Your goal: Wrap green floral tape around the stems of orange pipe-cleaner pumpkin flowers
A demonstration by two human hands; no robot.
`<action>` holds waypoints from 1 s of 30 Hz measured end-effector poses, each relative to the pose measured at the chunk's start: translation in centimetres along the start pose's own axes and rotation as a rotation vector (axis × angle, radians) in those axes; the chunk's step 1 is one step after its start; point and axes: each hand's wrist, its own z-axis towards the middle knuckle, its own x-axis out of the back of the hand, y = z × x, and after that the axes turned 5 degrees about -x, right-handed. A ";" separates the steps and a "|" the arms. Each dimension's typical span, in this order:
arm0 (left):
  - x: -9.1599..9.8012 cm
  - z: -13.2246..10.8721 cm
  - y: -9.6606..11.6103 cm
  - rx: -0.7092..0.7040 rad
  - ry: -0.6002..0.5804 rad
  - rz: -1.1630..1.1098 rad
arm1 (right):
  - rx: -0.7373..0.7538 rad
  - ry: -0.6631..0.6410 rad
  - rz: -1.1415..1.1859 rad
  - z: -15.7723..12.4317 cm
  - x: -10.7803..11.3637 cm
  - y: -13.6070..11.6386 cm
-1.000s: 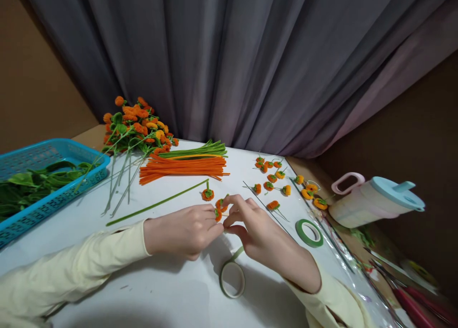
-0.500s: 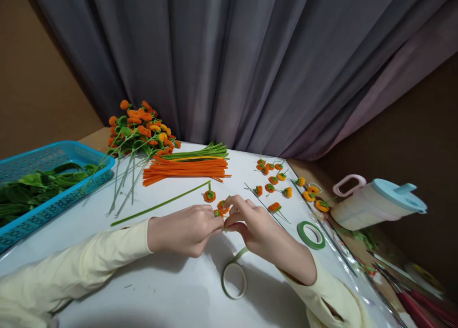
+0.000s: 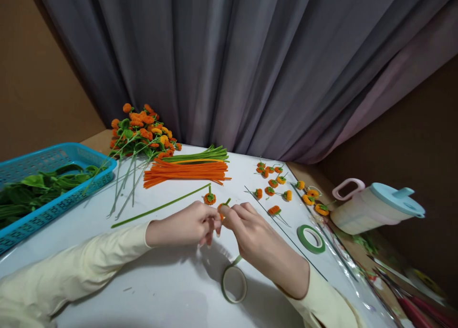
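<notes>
In front of me, both hands meet at a small orange fuzzy-wire flower (image 3: 223,206) with a green base and a short green stem, mostly covered by fingers. My right hand (image 3: 252,230) pinches it between thumb and fingers. From the other side, my left hand (image 3: 195,223) closes its thumb and forefinger on it, the other fingers curled loosely downward. Below them a roll of green floral tape (image 3: 234,284) stands on edge, its loose strip running up behind my right hand. Just beyond my hands lies another orange flower (image 3: 210,198) with an upright green stem.
A long green fuzzy stem (image 3: 161,206) lies left of centre. Behind it are orange fuzzy wires (image 3: 186,170) and a bunch of finished flowers (image 3: 143,128). A blue basket (image 3: 103,175) holds green leaves. Rightward are several flower heads (image 3: 270,190), another tape roll (image 3: 311,239) and a lidded cup (image 3: 372,206).
My left hand's fingers have loosened and spread downward. My right hand has turned over the flower, whose stem now points up. One more flower head is now hidden by my hands.
</notes>
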 end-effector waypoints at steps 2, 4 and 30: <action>0.3 0.2 0.1 0.083 0.016 -0.194 | 0.023 0.052 -0.075 0.1 -0.1 -0.1; 0.6 0.5 -0.2 0.115 0.034 -0.352 | 0.053 0.095 -0.137 0.2 -0.3 0.0; 0.5 -1.7 0.5 -0.684 0.244 1.198 | -0.619 -0.253 1.136 0.4 -1.4 2.0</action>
